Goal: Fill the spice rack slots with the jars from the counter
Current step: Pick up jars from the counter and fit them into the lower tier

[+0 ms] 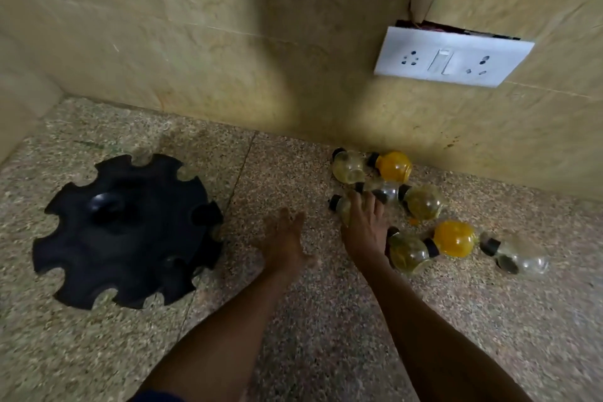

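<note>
A round black spice rack [127, 232] with notched slots around its rim stands on the speckled counter at the left; its slots hold nothing. Several small round jars with black caps lie on their sides at the right: two bright orange ones [393, 166] [455, 238], pale yellow ones [348, 167] [423, 202] [408, 253] and clear ones [515, 256]. My right hand [365, 225] lies over a pale jar [341, 206] in the cluster, fingers curled on it. My left hand [285, 240] hovers between rack and jars, fingers apart, holding nothing.
Tiled walls meet in a corner behind the counter. A white socket and switch plate [452, 57] hangs loose on the right wall above the jars. A grout seam [241, 170] runs across the counter between the rack and my hands.
</note>
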